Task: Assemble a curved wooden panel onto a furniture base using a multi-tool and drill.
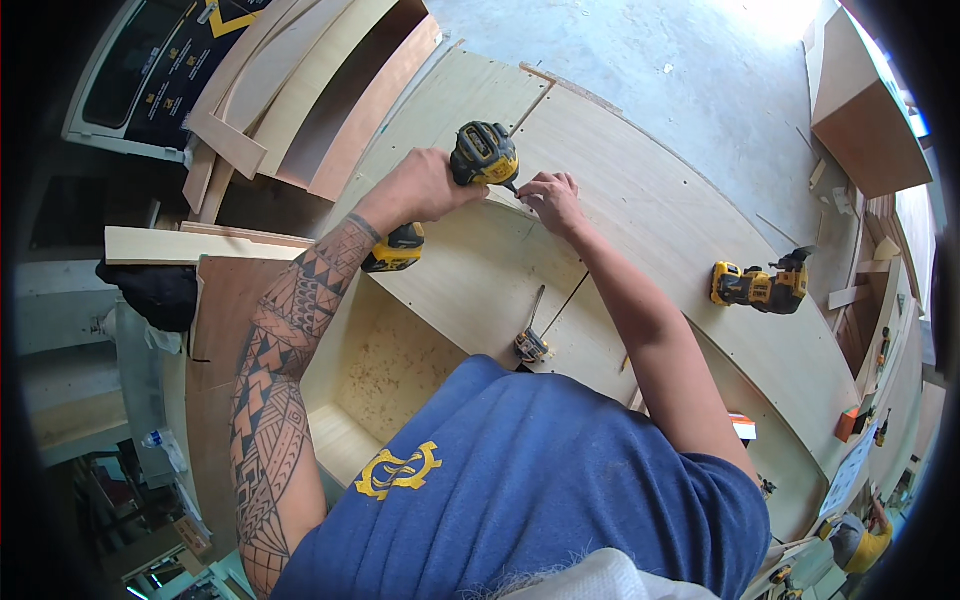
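My left hand [432, 187] is wrapped round the grip of a yellow-and-black cordless drill driver [485, 155], its battery showing below my wrist. The tool's nose points down to the right, close to the edge of a pale plywood panel [620, 165]. Right at the bit tip, the fingers of my right hand [553, 200] are pinched together. Whatever lies between them is too small to make out. Below my hands, a small yellow-and-black tool [530, 346] rests on the lower plywood surface, with a thin pointed tool [538, 302] beside it.
Another yellow-and-black power tool [760, 287] lies on the panel to the right. An open wooden compartment [400, 370] is at lower left. Curved wooden pieces [330, 90] stand at upper left, and a wooden box [865, 110] at upper right. Another person [865, 540] is at lower right.
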Tool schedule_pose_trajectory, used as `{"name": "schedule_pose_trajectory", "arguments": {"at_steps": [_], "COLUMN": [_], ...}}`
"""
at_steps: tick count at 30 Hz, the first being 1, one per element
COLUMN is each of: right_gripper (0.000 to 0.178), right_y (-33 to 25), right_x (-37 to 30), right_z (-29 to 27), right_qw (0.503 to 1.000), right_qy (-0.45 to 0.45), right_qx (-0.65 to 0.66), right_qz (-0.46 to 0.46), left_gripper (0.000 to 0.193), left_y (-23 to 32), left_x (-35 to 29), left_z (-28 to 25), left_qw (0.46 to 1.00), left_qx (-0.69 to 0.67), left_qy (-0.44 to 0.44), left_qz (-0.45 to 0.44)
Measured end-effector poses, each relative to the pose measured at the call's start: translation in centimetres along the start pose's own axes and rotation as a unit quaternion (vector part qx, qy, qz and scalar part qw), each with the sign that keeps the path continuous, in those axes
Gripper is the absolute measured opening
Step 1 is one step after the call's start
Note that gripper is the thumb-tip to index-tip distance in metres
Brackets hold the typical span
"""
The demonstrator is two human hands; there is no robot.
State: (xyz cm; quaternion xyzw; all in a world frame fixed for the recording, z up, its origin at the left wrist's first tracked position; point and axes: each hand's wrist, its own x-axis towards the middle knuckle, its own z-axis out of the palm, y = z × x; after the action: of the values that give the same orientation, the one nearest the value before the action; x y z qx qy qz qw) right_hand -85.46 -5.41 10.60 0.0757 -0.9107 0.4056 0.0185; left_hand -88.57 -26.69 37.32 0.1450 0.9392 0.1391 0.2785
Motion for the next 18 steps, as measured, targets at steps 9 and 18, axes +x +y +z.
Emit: {"name": "schedule_pose_trajectory", "arguments": {"at_steps": [9,18], "right_gripper": [0.013,0.012], "right_y": [0.4,0.5], "right_x": [0.4,0.5], "right_z": [0.8,1.7], "right_qw": [1.0,0.999], "right_qy": [0.007,0.03], "right_qx": [0.007,0.004], "right_qz": [0.013,0.014], "left_gripper": [0.046,0.045], "left_y": [-0.8,-0.7], "left_x": [0.3,0.7], "left_z": [0.4,0.3], "left_qw": [0.996,0.997], "left_qx": [0.045,0.053], "left_qy": [0.056,0.04], "left_qz": [0.051,0.049]}}
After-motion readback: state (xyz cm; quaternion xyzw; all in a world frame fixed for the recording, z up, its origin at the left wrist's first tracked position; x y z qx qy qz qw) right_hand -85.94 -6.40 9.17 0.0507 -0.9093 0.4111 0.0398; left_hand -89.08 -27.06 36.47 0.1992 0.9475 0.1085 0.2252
